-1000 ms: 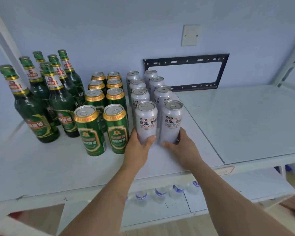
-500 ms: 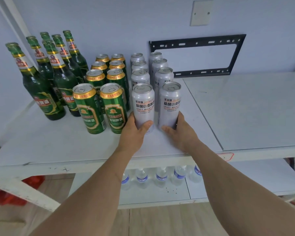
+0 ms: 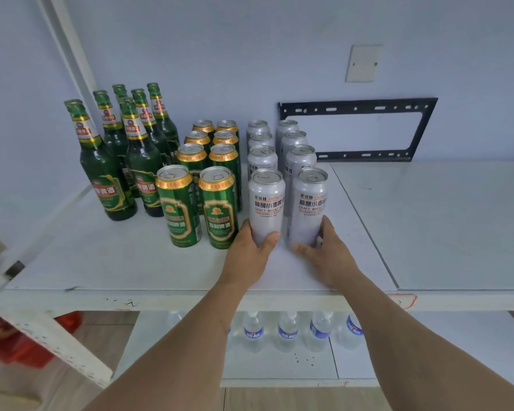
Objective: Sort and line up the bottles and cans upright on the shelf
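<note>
Shelf (image 3: 131, 262) stock, placed relative to green cans (image 3: 201, 173):
- Green bottles (image 3: 125, 149): left, upright, grouped.
- Green cans: two files, upright.
- Silver cans (image 3: 279, 161): right, two files.
- My left hand (image 3: 250, 253) grips front-left silver can (image 3: 266, 203); right hand (image 3: 330, 256) grips front-right silver can (image 3: 307, 203).
- Judgement: nearly done; final squaring remains.

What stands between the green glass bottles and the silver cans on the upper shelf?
In the head view, two files of green cans stand between the green bottles and silver cans.

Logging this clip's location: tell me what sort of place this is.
Probably a storeroom or stockroom: a bare white metal shelf stocked with grouped beer bottles and cans, and water bottles on the tier below.
</note>
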